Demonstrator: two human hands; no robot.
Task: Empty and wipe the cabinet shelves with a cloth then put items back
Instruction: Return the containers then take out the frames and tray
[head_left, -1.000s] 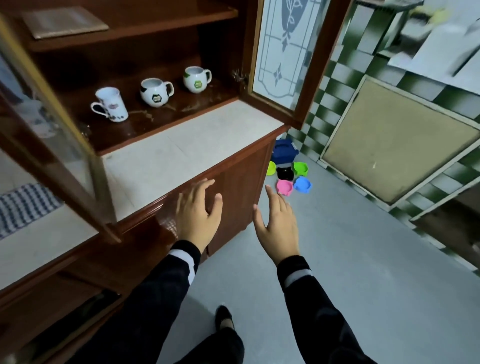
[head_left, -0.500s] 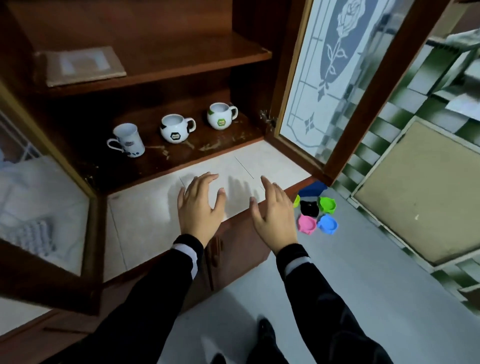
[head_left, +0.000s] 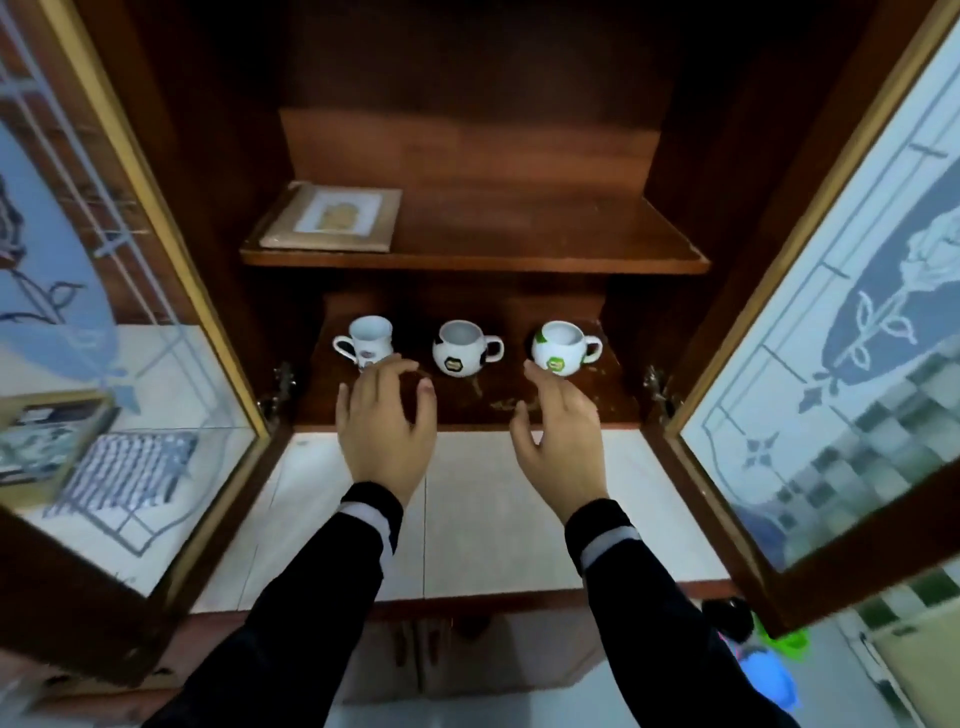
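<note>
Up from counter (head_left: 483, 519) to shelf (head_left: 613, 364): left hand (head_left: 384, 431) left of middle mug (head_left: 460, 349), by white mug (head_left: 368, 340); right hand (head_left: 563, 447) right of it, at green mug (head_left: 560, 349); both empty, fingers spread.

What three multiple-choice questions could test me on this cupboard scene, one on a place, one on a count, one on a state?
1. Where does the framed picture lie?
A) at the left of the upper shelf
B) on the floor
C) inside a mug

2. How many mugs stand on the lower shelf?
A) two
B) three
C) five

3. How are the left hand and right hand?
A) each gripping a mug
B) wiping with a cloth
C) open, holding nothing

Answers:
1 A, it lies flat at the upper shelf's left end.
2 B, three stand in a row.
3 C, the fingers are spread in front of the mugs and grip none.
</note>
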